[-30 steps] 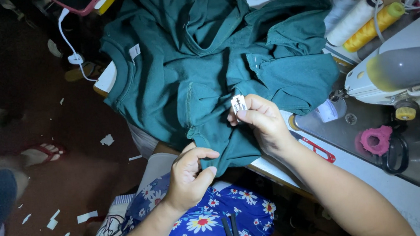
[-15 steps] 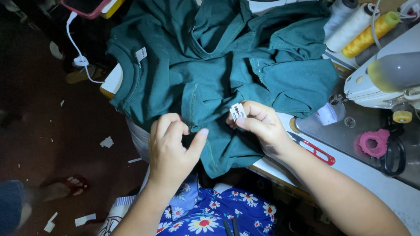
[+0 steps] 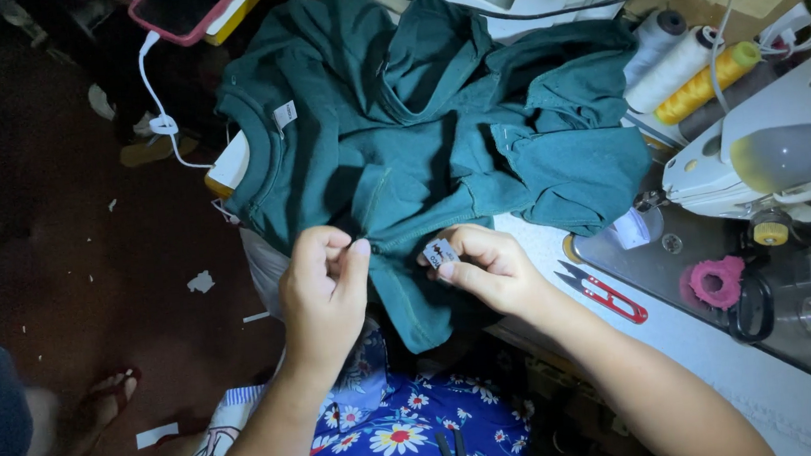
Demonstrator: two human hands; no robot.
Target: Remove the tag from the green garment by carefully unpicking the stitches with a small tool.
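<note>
On the worktop (image 3: 724,357), seen from the head camera, a dark green shirt (image 3: 419,150) lies crumpled, its lower edge hanging over the front edge toward the person's lap. Left hand (image 3: 321,288) pinches a fold of the shirt's fabric between thumb and fingertips, grip clenched on the cloth. Right hand (image 3: 491,269) holds a small white label (image 3: 440,252) between thumb and forefinger, grip closed on it, label just beside the shirt's hem and close to the left hand. Another white tag (image 3: 285,114) sits at the shirt's neckline.

Right of the hands, red-handled thread snips (image 3: 605,291) lie flat on the worktop, near a pink ring-shaped thing (image 3: 716,283) and black scissors (image 3: 751,309). A white sewing machine (image 3: 766,156) stands at the right edge. Behind it, thread cones (image 3: 677,67) in white and yellow lie tilted. At top left, a phone in a pink case (image 3: 186,9) rests with a white cable (image 3: 161,122) hanging down. Floral blue cloth (image 3: 403,440) covers the person's lap. On the dark floor (image 3: 59,236) at left, paper scraps are scattered, and a foot in a sandal (image 3: 105,396) belongs to another person.
</note>
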